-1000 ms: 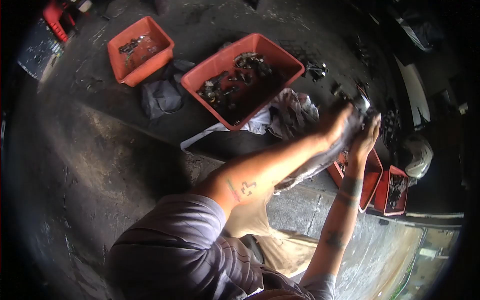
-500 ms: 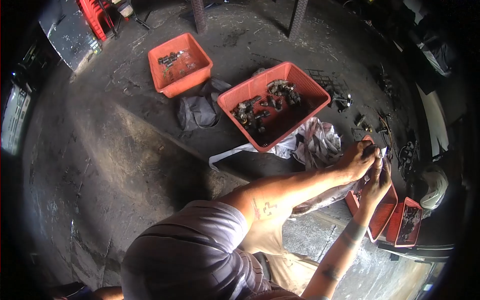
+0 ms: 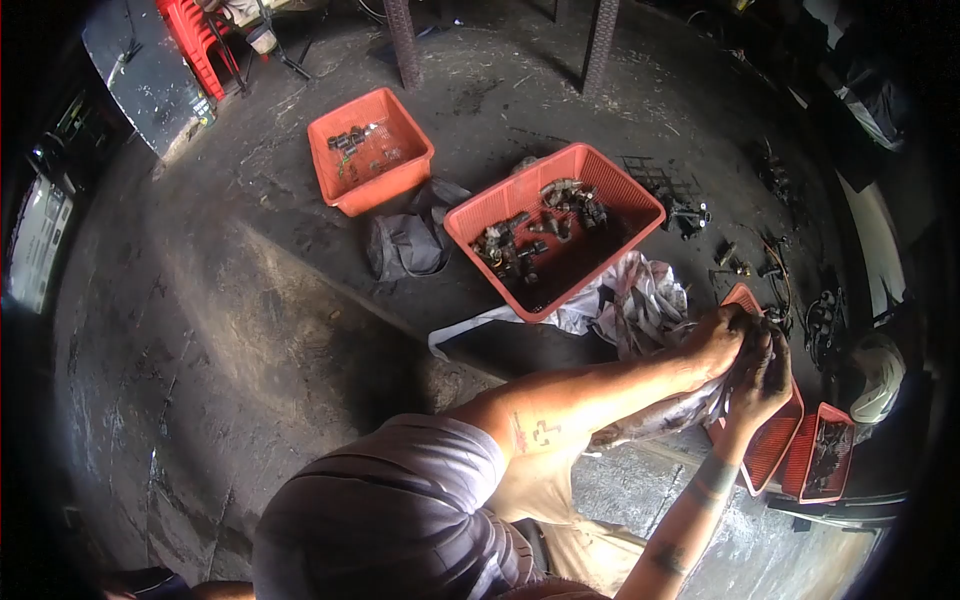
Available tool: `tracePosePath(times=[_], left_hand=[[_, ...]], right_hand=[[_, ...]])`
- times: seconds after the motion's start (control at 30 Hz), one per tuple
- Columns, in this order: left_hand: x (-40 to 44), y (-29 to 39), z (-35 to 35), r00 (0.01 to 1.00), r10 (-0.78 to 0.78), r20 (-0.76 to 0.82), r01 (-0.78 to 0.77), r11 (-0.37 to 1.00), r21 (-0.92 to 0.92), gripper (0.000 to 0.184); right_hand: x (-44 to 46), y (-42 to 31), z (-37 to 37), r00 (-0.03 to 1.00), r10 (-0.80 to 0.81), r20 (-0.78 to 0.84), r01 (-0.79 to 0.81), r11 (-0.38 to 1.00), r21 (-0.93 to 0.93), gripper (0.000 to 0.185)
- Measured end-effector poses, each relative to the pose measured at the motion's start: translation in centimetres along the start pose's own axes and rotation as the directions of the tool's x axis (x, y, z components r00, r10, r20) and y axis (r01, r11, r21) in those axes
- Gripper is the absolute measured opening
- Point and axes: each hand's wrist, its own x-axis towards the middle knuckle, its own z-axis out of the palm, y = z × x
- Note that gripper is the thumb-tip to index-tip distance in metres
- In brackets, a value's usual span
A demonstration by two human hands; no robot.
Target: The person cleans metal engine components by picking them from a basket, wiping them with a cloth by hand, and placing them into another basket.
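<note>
My left hand (image 3: 716, 340) is closed, its blackened fingertips pressed against those of my right hand. My right hand (image 3: 765, 378) is curled upward from below, fingers also closed and smudged black. Whatever they pinch between them is small and hidden by the fingers. A stained grey cloth (image 3: 660, 412) lies just under both hands and my left forearm. Behind the hands stands a narrow red basket (image 3: 764, 462), partly covered by them. To its right is a smaller red basket (image 3: 845, 470) with dark bits inside.
A large red basket (image 3: 500, 284) holds greasy metal parts (image 3: 575, 200). Farther off is an orange-red bin (image 3: 370, 190) with small parts. A dark bag (image 3: 405, 248), a crumpled white cloth (image 3: 645, 300), loose parts (image 3: 688, 216) and a pale helmet (image 3: 878, 378) lie on the floor.
The view has tilted, so the baskets sit slightly lower in it. A small whitish tip that stuck out above my fingers is now out of sight, and my fingers have shifted closer together.
</note>
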Motion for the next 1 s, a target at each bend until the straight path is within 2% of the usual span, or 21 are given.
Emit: tracePosePath(times=[0.1, 0.17, 0.23, 0.3, 0.33, 0.37, 0.4, 0.43, 0.47, 0.5, 0.53, 0.57, 0.6, 0.63, 0.7, 0.77, 0.83, 0.9, 0.93, 0.97, 1.0], left_hand=[[0.1, 0.1, -0.6, 0.999, 0.019, -0.046, -0.017, 0.999, 0.047, 0.013], [-0.1, 0.1, -1.2, 0.976, 0.216, -0.019, -0.190, 0.892, 0.411, 0.014], [-0.9, 1.3, -1.2, 0.982, 0.188, 0.016, -0.176, 0.881, 0.440, 0.015], [-0.8, 0.2, -0.4, 0.945, 0.326, 0.036, -0.306, 0.833, 0.462, 0.016], [-1.0, -0.3, 0.0, 0.947, 0.317, 0.041, -0.309, 0.872, 0.380, 0.017], [-1.3, 0.1, 0.1, 0.950, 0.308, 0.050, -0.309, 0.906, 0.290, 0.019], [-1.3, 0.2, 0.1, 0.911, 0.410, 0.046, -0.400, 0.850, 0.342, 0.020], [-1.1, 0.2, -0.1, 0.855, 0.516, 0.051, -0.494, 0.781, 0.382, 0.021], [-0.9, 0.3, 0.0, 0.862, 0.507, 0.024, -0.495, 0.831, 0.255, 0.020], [-0.7, 0.6, -0.3, 0.878, 0.478, -0.033, -0.448, 0.843, 0.297, 0.020], [-0.6, 1.2, -0.6, 0.886, 0.451, -0.109, -0.391, 0.851, 0.350, 0.019], [0.1, 0.7, -1.2, 0.862, 0.495, -0.108, -0.463, 0.857, 0.227, 0.018], [-0.3, 1.7, -1.1, 0.833, 0.543, -0.103, -0.511, 0.828, 0.231, 0.018], [0.0, 0.6, -1.3, 0.884, 0.453, -0.118, -0.445, 0.891, 0.089, 0.017], [-0.9, 0.9, -0.3, 0.920, 0.392, -0.004, -0.390, 0.915, -0.102, 0.016], [-0.6, -0.9, 0.5, 0.922, 0.364, 0.134, -0.341, 0.925, -0.170, 0.016], [-0.8, -1.1, 0.7, 0.925, 0.308, 0.221, -0.315, 0.949, -0.004, 0.023], [-1.1, -0.8, 1.1, 0.922, 0.318, 0.223, -0.360, 0.914, 0.186, 0.026], [-1.5, -0.3, 0.9, 0.908, 0.217, 0.359, -0.219, 0.975, -0.035, 0.027], [-1.2, -1.0, 0.5, 0.897, 0.116, 0.427, -0.110, 0.993, -0.039, 0.029], [-1.1, -1.5, 0.3, 0.881, 0.112, 0.459, -0.103, 0.994, -0.044, 0.026]], right_hand=[[-0.4, -0.9, 0.2, 0.989, -0.112, 0.093, 0.121, 0.987, -0.103, 0.022], [-0.7, -0.5, 0.0, 0.949, -0.255, 0.186, 0.308, 0.875, -0.373, 0.023], [-1.3, 0.9, 0.0, 0.974, -0.220, 0.054, 0.224, 0.901, -0.370, 0.021], [-1.4, 1.2, -0.3, 0.974, 0.141, -0.177, -0.159, 0.984, -0.086, 0.019], [-1.0, 0.9, -0.5, 0.932, 0.292, -0.213, -0.259, 0.950, 0.173, 0.021], [-0.8, 0.8, -0.8, 0.906, 0.328, -0.266, -0.282, 0.939, 0.195, 0.021], [-0.7, 0.9, -1.2, 0.911, 0.284, -0.300, -0.259, 0.958, 0.121, 0.021], [-1.0, 0.1, -1.6, 0.892, 0.355, -0.280, -0.335, 0.935, 0.119, 0.021], [-1.0, -0.6, -1.9, 0.910, 0.292, -0.294, -0.295, 0.955, 0.035, 0.022], [-1.0, -0.5, -1.7, 0.869, 0.279, -0.408, -0.276, 0.959, 0.067, 0.021], [-1.0, -0.1, -1.8, 0.802, 0.468, -0.371, -0.309, 0.857, 0.412, 0.019], [-1.4, 1.7, -2.6, 0.855, 0.382, -0.352, -0.298, 0.915, 0.271, 0.017], [-1.0, 0.2, -2.7, 0.870, 0.399, -0.289, -0.323, 0.904, 0.279, 0.017], [-1.3, 0.9, -2.5, 0.857, 0.482, -0.180, -0.394, 0.840, 0.374, 0.021], [-2.0, 1.0, -1.6, 0.866, 0.473, -0.163, -0.414, 0.860, 0.297, 0.023], [-2.8, 1.4, -0.2, 0.904, 0.386, -0.186, -0.318, 0.895, 0.312, 0.019], [-3.6, 2.6, 0.3, 0.898, 0.411, -0.160, -0.349, 0.884, 0.312, 0.019], [-2.9, 0.7, 0.7, 0.847, 0.414, -0.334, -0.269, 0.875, 0.403, 0.024], [-2.8, 0.8, 0.4, 0.842, 0.438, -0.317, -0.276, 0.852, 0.444, 0.027], [-2.9, 1.0, -0.2, 0.836, 0.462, -0.296, -0.286, 0.828, 0.483, 0.030], [-3.0, 1.7, -0.7, 0.840, 0.461, -0.286, -0.287, 0.825, 0.488, 0.033]])
